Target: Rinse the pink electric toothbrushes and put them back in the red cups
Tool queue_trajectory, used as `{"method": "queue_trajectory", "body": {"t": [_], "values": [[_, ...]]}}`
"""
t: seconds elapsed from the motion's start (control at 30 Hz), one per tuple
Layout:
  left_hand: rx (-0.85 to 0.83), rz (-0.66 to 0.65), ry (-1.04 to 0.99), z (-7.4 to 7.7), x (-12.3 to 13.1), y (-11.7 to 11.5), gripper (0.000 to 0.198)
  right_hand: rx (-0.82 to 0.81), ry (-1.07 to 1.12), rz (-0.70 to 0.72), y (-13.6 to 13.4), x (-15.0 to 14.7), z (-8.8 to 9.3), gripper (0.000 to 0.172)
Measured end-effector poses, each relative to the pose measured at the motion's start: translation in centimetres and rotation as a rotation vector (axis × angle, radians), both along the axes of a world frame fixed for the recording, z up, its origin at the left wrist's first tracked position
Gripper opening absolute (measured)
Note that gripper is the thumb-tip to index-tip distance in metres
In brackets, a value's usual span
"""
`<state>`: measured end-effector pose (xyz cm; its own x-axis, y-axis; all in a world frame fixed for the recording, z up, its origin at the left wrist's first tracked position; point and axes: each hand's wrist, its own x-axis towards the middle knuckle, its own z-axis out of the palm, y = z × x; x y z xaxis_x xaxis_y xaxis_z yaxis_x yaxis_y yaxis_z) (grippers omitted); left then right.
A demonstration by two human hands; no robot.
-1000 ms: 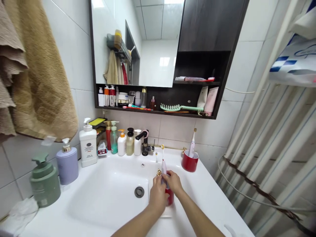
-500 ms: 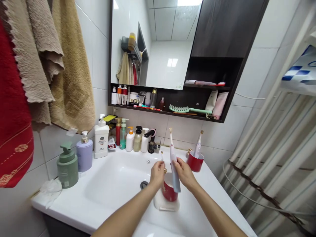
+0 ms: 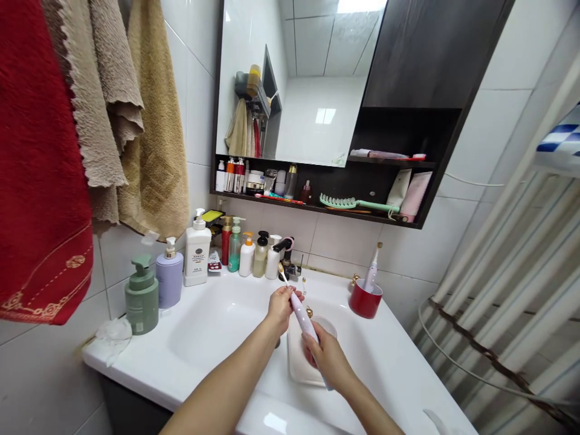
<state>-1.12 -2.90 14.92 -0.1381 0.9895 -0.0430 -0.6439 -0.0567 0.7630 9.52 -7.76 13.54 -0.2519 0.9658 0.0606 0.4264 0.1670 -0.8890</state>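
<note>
My right hand (image 3: 327,353) is wrapped round the lower handle of a pale electric toothbrush (image 3: 302,313), tilted with its head up to the left. At the toothbrush's neck, the fingers of my left hand (image 3: 281,308) are closed. Just beyond those fingertips shows a second small brush head (image 3: 304,286); whether my left hand holds it I cannot tell. Below my hands a cup (image 3: 330,328), mostly hidden by my right hand, rests on a white tray (image 3: 296,368) in the basin. On the right ledge, a red cup (image 3: 365,302) holds another electric toothbrush (image 3: 372,273).
The white washbasin (image 3: 203,332) has a black faucet (image 3: 290,266) at its back. Several pump bottles (image 3: 247,257) line the rear and left ledge. Above hangs a mirror cabinet (image 3: 308,78) with filled shelves. Towels (image 3: 158,121) hang at left; a radiator (image 3: 507,290) stands at right.
The toothbrush has gone from nearly upright to leaning left, its head now lower. My left fingers have come to its neck, and my right hand has moved down. The view has shifted slightly left.
</note>
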Motion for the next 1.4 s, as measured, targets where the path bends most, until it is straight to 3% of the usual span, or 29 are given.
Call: {"method": "queue_trajectory", "body": {"t": [0.07,0.17,0.3,1.07,1.23,1.4], "values": [[-0.019,0.022,-0.02,-0.2,0.1,0.1,0.006,0.013,0.023,0.029,0.0,0.0,-0.6,0.023],[-0.04,0.053,-0.043,-0.5,0.5,0.2,0.006,-0.095,0.072,0.081,0.0,-0.1,-1.1,0.025],[-0.051,0.078,-0.063,-0.5,0.9,0.4,0.006,-0.031,0.009,-0.003,-0.1,-0.2,-0.9,0.022],[-0.101,0.015,-0.07,-0.9,2.6,1.4,0.006,-0.085,0.003,0.006,0.4,1.8,-1.3,0.022],[-0.129,0.014,-0.03,-1.3,3.6,2.3,0.005,-0.062,-0.002,0.004,0.8,2.7,-1.3,0.026],[-0.19,-0.014,0.106,-1.5,3.8,4.7,0.008,-0.112,-0.027,-0.018,1.3,4.5,-0.7,0.026]]}}
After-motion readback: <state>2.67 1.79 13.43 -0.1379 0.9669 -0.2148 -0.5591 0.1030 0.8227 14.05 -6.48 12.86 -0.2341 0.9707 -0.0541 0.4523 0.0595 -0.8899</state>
